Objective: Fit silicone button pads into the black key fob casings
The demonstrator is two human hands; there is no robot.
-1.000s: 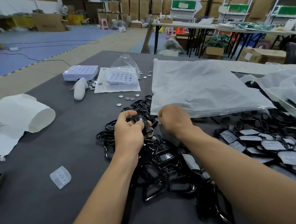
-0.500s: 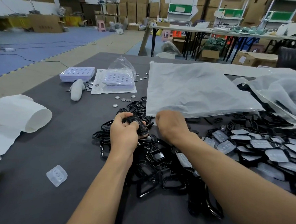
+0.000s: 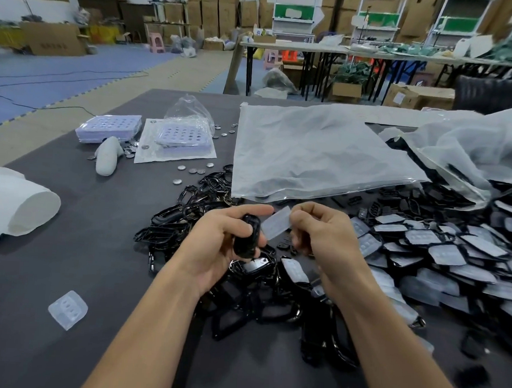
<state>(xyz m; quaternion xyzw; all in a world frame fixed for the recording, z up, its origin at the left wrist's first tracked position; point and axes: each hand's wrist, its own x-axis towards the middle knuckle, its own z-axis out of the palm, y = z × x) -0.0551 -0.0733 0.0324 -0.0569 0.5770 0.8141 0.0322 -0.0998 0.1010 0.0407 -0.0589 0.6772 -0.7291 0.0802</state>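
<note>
My left hand [image 3: 216, 245] grips a black key fob casing [image 3: 248, 238], held on edge above the pile of black casings [image 3: 243, 300]. My right hand [image 3: 323, 236] pinches a translucent silicone button pad [image 3: 277, 223] by its right end, and the pad's left end nearly touches the casing. To the right lies a heap of casings with pads in them [image 3: 441, 257]. One loose silicone pad [image 3: 68, 309] lies alone on the grey table at the lower left.
A large flat plastic bag [image 3: 310, 149] lies behind my hands, with a crumpled one [image 3: 473, 152] at the right. Blister trays [image 3: 110, 125] and loose coin cells [image 3: 190, 169] sit at the back left. A white paper roll [image 3: 17, 202] lies far left.
Both hands have lifted off the pile and turned. My right hand now shows a silicone pad brought beside the casing in my left hand.
</note>
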